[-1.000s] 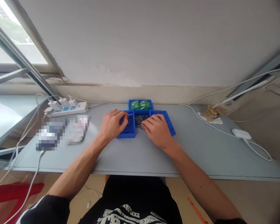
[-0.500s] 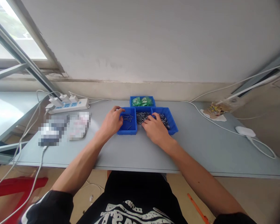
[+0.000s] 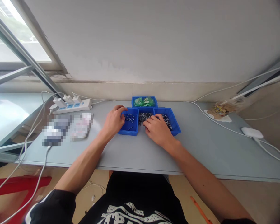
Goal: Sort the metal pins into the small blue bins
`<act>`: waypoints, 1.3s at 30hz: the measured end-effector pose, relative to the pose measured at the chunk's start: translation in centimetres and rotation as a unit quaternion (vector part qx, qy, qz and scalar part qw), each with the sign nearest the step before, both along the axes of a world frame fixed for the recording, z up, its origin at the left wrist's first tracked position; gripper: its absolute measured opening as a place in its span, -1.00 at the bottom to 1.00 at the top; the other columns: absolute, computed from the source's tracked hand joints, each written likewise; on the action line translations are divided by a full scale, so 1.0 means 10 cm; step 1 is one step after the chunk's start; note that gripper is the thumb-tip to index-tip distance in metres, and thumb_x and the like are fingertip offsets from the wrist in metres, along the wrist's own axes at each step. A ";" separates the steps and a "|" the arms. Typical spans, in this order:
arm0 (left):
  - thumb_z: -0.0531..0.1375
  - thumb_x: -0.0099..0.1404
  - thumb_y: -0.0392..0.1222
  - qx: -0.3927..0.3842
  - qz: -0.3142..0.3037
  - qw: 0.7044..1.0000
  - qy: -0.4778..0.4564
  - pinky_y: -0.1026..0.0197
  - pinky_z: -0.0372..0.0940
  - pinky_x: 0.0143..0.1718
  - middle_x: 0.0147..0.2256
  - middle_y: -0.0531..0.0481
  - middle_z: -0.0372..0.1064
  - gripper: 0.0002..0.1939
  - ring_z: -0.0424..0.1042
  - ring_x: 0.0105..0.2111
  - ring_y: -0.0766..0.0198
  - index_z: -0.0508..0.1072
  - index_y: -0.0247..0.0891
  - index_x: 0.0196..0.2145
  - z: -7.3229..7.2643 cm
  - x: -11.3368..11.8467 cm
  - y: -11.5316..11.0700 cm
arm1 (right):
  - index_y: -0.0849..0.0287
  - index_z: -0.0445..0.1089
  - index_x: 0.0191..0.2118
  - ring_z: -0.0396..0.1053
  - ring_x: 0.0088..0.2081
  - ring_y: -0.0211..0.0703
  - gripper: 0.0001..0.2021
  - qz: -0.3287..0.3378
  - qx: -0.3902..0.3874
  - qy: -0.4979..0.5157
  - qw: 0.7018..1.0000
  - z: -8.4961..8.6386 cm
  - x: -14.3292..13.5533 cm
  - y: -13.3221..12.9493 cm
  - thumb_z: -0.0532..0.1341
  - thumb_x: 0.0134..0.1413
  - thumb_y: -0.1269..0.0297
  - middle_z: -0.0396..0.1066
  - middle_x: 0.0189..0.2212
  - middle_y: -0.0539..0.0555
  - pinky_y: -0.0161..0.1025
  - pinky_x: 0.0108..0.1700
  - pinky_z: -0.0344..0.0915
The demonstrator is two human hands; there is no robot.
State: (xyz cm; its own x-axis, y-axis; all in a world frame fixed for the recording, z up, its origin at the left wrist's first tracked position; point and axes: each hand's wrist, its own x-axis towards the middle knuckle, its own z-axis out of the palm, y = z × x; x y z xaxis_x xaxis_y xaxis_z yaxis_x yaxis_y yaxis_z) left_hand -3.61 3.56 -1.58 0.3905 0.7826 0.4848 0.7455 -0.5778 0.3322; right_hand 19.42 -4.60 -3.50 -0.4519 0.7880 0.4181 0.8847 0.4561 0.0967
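Note:
My left hand rests at the left edge of the left blue bin, its fingers curled over the rim; whether it holds anything is too small to tell. Several dark screws lie in that bin. My right hand reaches over the front of the middle bin, fingers bent down at a pile of small metal screws; its fingertips are partly hidden. The right blue bin holds more dark screws, partly covered by this hand. Behind stands a blue bin with green packets.
A white power strip with plugs and two blurred-out items are on the left of the grey table. To the right lie a brown package, a white adapter and cables.
The whole view has shifted slightly, so the table and bins appear a little farther right. Both hands stay at the same bins, with only slight finger movement.

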 end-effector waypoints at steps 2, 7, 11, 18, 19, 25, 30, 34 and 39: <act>0.13 0.37 -0.31 0.023 0.002 1.000 -0.006 0.04 0.42 -0.08 0.09 -0.09 0.44 -0.69 0.48 -0.01 0.01 0.56 -0.11 -0.01 0.06 0.02 -0.04 | 0.15 0.46 -0.28 0.34 -0.19 -0.01 -0.83 -0.001 0.013 0.024 1.000 0.01 0.00 0.00 0.20 0.15 0.56 0.53 -0.32 0.09 -0.01 0.05 0.12; 0.05 0.54 -0.16 0.057 -0.115 0.991 -0.025 0.05 0.34 0.15 0.05 -0.10 0.47 -0.69 0.42 0.06 0.11 0.50 -0.17 0.10 0.23 0.10 -0.22 | 0.13 0.46 -0.23 0.38 -0.21 -0.05 -0.81 0.014 0.075 0.139 0.987 0.06 -0.01 -0.03 0.15 0.21 0.54 0.54 -0.31 0.06 -0.06 0.01 0.17; 0.03 0.55 -0.17 0.063 -0.219 0.973 0.017 0.04 0.32 0.15 0.04 -0.11 0.49 -0.67 0.42 0.05 0.12 0.46 -0.20 0.15 0.21 0.18 -0.33 | 0.10 0.41 -0.23 0.43 -0.22 -0.09 -0.84 0.056 0.123 0.208 0.969 0.12 0.01 -0.07 0.16 0.26 0.50 0.55 -0.28 0.03 -0.10 -0.01 0.23; 0.01 0.55 -0.21 0.061 -0.262 0.961 0.064 0.07 0.33 0.01 -0.08 -0.12 0.53 -0.71 0.43 -0.07 0.13 0.52 -0.23 0.00 0.14 0.23 -0.40 | 0.06 0.36 -0.27 0.45 -0.26 -0.14 -0.86 0.084 0.144 0.240 0.956 0.17 -0.01 -0.13 0.17 0.27 0.47 0.54 -0.32 0.00 -0.11 -0.05 0.27; 0.01 0.54 -0.22 0.066 -0.254 0.963 0.063 0.07 0.33 0.00 -0.10 -0.11 0.53 -0.71 0.43 -0.08 0.13 0.52 -0.23 -0.02 0.15 0.22 -0.41 | 0.06 0.36 -0.27 0.46 -0.26 -0.14 -0.86 0.087 0.149 0.245 0.954 0.18 -0.02 -0.13 0.17 0.28 0.47 0.55 -0.32 0.01 -0.12 -0.05 0.27; 0.05 0.51 -0.23 0.086 -0.229 0.967 0.066 0.10 0.29 -0.10 -0.23 -0.08 0.52 -0.77 0.42 -0.16 0.14 0.52 -0.25 -0.16 0.16 0.21 -0.41 | 0.06 0.37 -0.19 0.48 -0.27 -0.14 -0.90 0.092 0.139 0.257 0.952 0.16 -0.01 -0.12 0.18 0.31 0.43 0.55 -0.30 0.01 -0.11 -0.06 0.30; 0.05 0.51 -0.23 0.106 -0.223 0.967 0.063 0.11 0.27 -0.13 -0.24 -0.08 0.51 -0.77 0.42 -0.17 0.15 0.51 -0.25 -0.18 0.14 0.22 -0.39 | 0.03 0.33 0.02 0.45 -0.31 -0.14 -0.81 0.091 0.108 0.272 0.952 0.13 0.02 -0.12 0.18 0.36 0.38 0.54 -0.26 -0.01 -0.09 -0.06 0.32; 0.03 0.52 -0.24 0.104 -0.225 0.967 0.061 0.11 0.28 -0.11 -0.22 -0.09 0.52 -0.76 0.43 -0.17 0.16 0.51 -0.25 -0.14 0.13 0.22 -0.39 | -0.01 0.20 0.20 0.45 -0.30 -0.11 -0.66 0.090 0.097 0.288 0.948 0.11 0.03 -0.12 0.17 0.39 0.35 0.55 -0.22 -0.01 -0.07 -0.03 0.33; 0.05 0.51 -0.22 0.101 -0.216 0.969 0.069 0.10 0.25 -0.14 -0.23 -0.08 0.51 -0.77 0.42 -0.20 0.15 0.51 -0.25 -0.17 0.10 0.24 -0.39 | 0.02 0.25 0.16 0.47 -0.27 -0.09 -0.73 0.089 0.068 0.272 0.956 0.10 0.05 -0.09 0.17 0.42 0.27 0.56 -0.23 0.01 -0.07 -0.02 0.31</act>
